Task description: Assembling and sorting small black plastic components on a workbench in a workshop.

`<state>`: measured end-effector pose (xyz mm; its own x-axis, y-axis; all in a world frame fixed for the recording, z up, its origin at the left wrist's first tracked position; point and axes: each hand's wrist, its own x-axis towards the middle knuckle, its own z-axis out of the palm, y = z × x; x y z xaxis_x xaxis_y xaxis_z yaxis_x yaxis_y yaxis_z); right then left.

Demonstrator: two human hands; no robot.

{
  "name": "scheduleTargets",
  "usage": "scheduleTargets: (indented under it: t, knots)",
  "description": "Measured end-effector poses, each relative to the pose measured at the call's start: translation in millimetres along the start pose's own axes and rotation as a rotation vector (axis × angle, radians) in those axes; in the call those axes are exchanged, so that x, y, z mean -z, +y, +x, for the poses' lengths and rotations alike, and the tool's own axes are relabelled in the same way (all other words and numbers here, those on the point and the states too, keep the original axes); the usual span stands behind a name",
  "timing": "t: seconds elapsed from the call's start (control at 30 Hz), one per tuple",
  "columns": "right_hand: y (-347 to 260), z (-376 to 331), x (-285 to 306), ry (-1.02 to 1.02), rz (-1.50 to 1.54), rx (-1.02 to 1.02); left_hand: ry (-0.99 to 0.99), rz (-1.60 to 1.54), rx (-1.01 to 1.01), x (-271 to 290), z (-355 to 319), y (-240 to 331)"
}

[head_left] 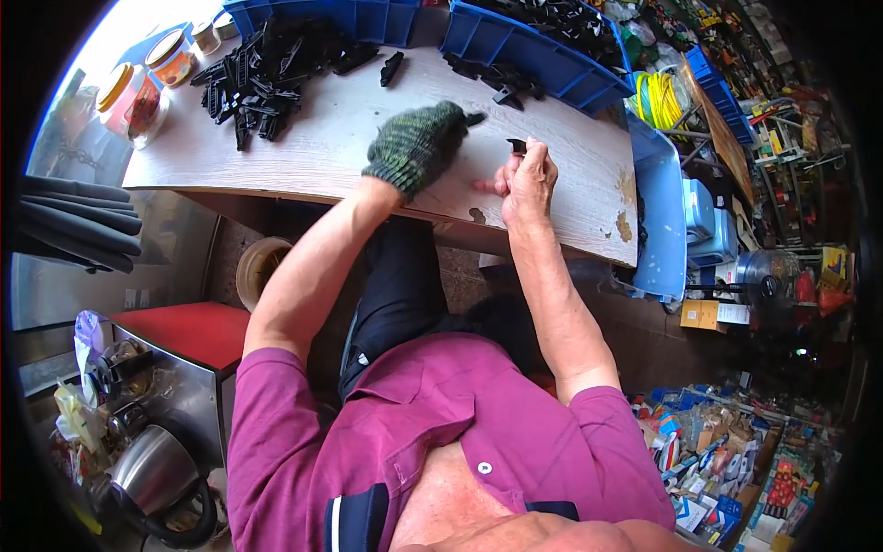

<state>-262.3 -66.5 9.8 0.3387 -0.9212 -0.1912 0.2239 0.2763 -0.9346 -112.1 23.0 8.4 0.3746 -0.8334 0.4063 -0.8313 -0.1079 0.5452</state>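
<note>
My left hand [414, 149] wears a dark green knitted glove and is closed over the table. The end of a black plastic part [475, 119] sticks out past its fingertips; the glove covers the rest. To its right, my bare right hand [529, 184] is closed with the thumb up. It grips a small black curved piece [517, 145], whose hooked end shows above the thumb. The two hands are apart, both near the front half of the pale wood-grain table [322, 147]. Beyond them lies a single black plastic part [392, 69].
A heap of black plastic parts [253, 83] covers the table's back left, with a smaller pile [497, 78] at the back right. Blue crates [543, 60] line the far edge. Jars [129, 101] stand at left. A light-blue bin [662, 221] adjoins the right side.
</note>
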Motion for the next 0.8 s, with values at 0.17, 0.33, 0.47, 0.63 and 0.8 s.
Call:
scheduleTargets:
  t: [0.17,0.33,0.47,0.63,0.8]
  knots:
    - [8,7,6,0.024,-0.015,0.099,-0.135,-0.429,0.018,-10,-18,26]
    - [15,8,9,0.075,-0.079,0.154,-0.082,-0.528,0.063,-26,-18,27]
    - [26,13,14,0.041,-0.162,0.286,-0.022,-0.592,0.089,-26,-15,29]
    - [25,3,15,-0.016,-0.421,0.577,0.219,-0.634,0.140,-53,-20,45]
    - [24,7,24,0.037,-0.375,0.549,0.178,-0.590,0.215,-48,-20,66]
